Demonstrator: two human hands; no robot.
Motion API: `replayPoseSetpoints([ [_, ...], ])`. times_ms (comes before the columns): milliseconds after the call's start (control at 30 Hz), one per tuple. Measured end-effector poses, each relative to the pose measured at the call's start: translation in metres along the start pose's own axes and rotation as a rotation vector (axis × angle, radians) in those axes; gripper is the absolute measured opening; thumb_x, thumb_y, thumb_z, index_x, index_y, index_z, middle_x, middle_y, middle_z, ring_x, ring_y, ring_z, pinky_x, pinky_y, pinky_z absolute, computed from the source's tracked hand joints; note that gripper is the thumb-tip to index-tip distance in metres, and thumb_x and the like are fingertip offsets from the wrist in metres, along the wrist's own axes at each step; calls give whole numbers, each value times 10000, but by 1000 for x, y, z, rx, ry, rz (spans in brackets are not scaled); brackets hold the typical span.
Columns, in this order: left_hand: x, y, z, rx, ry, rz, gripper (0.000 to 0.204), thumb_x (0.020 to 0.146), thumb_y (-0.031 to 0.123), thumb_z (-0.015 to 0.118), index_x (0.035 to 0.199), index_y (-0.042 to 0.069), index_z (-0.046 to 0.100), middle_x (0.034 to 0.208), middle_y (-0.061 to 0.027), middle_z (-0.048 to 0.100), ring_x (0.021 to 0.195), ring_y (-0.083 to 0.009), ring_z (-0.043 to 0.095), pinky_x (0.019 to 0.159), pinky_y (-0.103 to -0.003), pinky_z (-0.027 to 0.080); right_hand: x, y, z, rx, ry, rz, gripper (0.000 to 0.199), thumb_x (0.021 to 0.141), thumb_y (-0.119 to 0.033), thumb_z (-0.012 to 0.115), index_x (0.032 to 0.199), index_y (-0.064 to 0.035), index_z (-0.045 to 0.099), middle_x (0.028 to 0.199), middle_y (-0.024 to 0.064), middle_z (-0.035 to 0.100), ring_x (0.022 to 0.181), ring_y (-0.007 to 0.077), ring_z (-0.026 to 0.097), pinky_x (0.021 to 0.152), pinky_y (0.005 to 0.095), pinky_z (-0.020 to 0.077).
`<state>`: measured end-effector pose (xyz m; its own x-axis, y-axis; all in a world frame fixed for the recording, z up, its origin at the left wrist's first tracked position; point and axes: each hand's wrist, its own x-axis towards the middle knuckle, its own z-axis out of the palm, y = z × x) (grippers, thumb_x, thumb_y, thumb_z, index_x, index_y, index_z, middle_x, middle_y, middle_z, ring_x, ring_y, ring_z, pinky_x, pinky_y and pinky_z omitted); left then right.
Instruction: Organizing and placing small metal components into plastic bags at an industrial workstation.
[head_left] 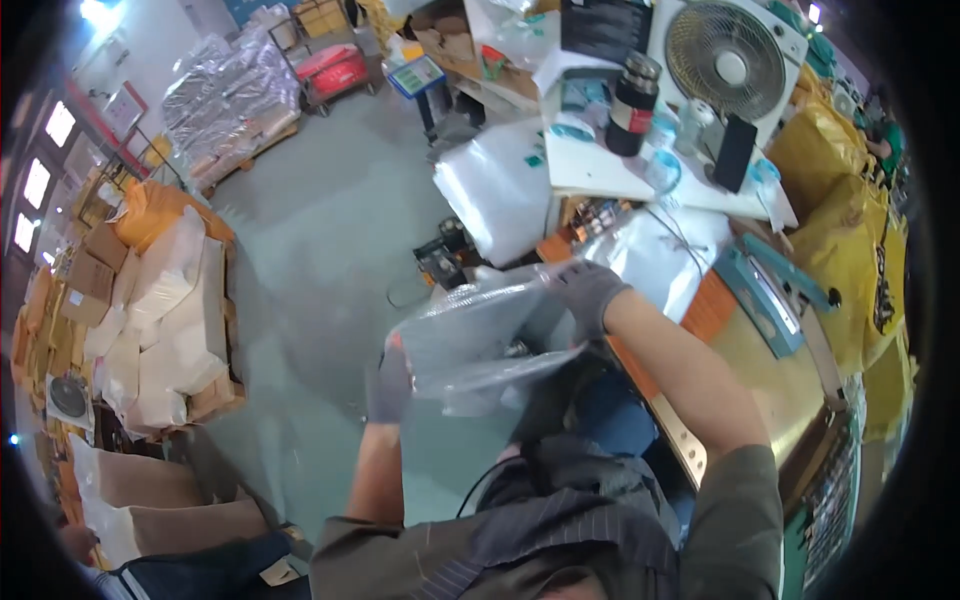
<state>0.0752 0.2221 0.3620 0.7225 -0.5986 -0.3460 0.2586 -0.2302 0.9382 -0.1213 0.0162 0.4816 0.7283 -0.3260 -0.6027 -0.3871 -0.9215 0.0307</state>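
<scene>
A clear plastic bag [475,345] is stretched between my two gloved hands, above the floor and beside the workbench. My left hand [388,382], in a grey glove and slightly blurred, grips the bag's left edge. My right hand [590,295], also grey-gloved, is closed on its upper right edge near the bench. The bag looks thin and partly see-through; I cannot make out anything inside it. A stack of clear plastic sheets or bags [650,250] lies on the bench just beyond my right hand.
A teal bag sealer [765,295] rests on the bench [740,385] at right. Behind stand a white table [590,170] with a dark bottle [633,105] and a phone [735,153], and a fan [730,65]. Loaded pallets [215,330] are at left; yellow sacks [835,250] at far right.
</scene>
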Motion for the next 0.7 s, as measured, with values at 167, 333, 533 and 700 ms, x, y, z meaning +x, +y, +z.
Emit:
replayPoseSetpoints([
  [167,26,-13,-12,945,1,379,447,927,412,473,799,1,591,649,-46,561,620,-167,540,582,-327,428,-28,22,114,217,745,36,682,697,-370,713,1251,-49,481,1252,155,490,1201,328,433,1000,398,363],
  [333,8,45,51,651,232,808,362,906,253,550,1125,-35,560,986,-135,620,896,-193,579,769,-329,453,-100,51,263,581,1050,646,601,768,-317,680,1240,-7,473,1217,203,506,1139,365,479,950,405,402],
  [533,-18,53,259,502,-785,1136,219,866,181,587,974,-2,638,841,-130,662,751,-210,639,680,-294,478,-165,-23,414,343,979,1229,617,842,-392,569,1287,11,427,1294,228,456,1217,390,403,1032,444,298],
  [700,17,-19,382,1110,-1080,1201,283,782,322,635,851,48,644,834,-154,644,807,-312,620,729,-400,471,-177,-28,405,491,1049,1264,532,845,-362,554,1242,-15,480,1316,200,451,1237,371,393,1050,456,271],
])
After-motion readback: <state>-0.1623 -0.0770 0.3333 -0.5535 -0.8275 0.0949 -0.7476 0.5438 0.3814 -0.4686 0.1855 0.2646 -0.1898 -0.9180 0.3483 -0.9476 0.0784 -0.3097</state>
